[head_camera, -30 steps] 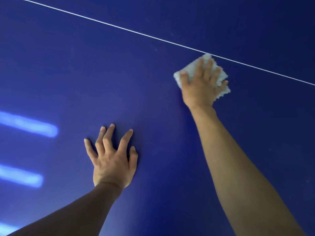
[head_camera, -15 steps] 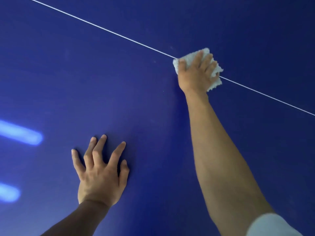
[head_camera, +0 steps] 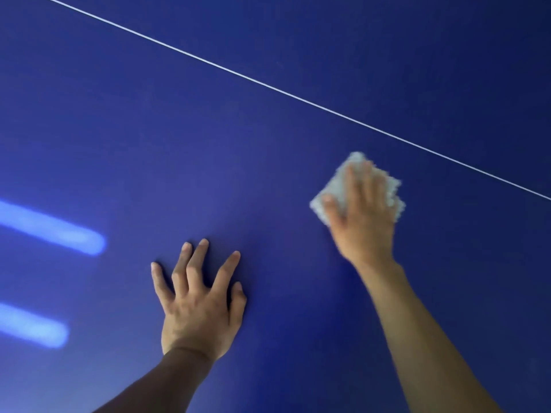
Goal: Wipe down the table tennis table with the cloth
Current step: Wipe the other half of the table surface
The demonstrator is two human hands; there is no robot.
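On the blue table, right hand presses the cloth with flat fingers; left hand rests splayed.

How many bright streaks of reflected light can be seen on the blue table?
2. Both are at the left edge: the upper streak and the lower streak below it, left of the left hand. Others may lie outside the view.

R hand flat on cloth
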